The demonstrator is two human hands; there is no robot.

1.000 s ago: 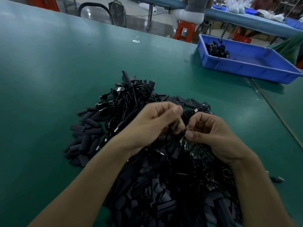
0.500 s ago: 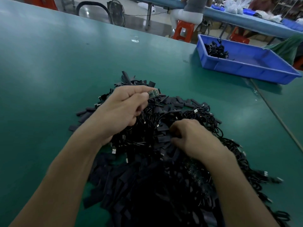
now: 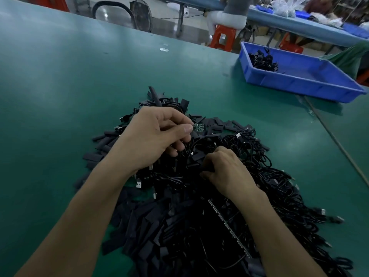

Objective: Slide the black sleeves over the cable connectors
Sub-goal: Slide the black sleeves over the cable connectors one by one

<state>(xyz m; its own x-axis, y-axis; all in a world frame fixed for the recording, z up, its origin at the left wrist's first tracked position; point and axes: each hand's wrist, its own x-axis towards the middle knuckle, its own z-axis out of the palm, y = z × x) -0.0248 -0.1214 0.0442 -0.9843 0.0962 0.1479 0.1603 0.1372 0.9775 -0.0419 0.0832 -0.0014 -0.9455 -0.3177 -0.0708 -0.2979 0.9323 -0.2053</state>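
While a sleeve is sought, left hand [image 3: 157, 136]: pinches one bare connector board [image 3: 198, 126] between thumb and forefinger, above the heap's [image 3: 199, 226] far side, its tip exposed, probably for sleeving.
Right hand [image 3: 225, 170]: fingers curled into the heap's centre; whether they grip anything, cannot tell.
Black sleeves [image 3: 151, 222]: heap's left and near parts; beyond counting.
Cables [image 3: 259, 156]: heap's right; beyond counting.
Blue tray [image 3: 299, 85]: one, beyond the heap; one cable bunch inside, likely finished.

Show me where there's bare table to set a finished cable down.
Bare green table lies left of the sleeve-and-cable pile, and again between the pile's far edge and the blue tray. The tray's near floor is bare too; cables sit in its far corner. The pile itself is crowded.
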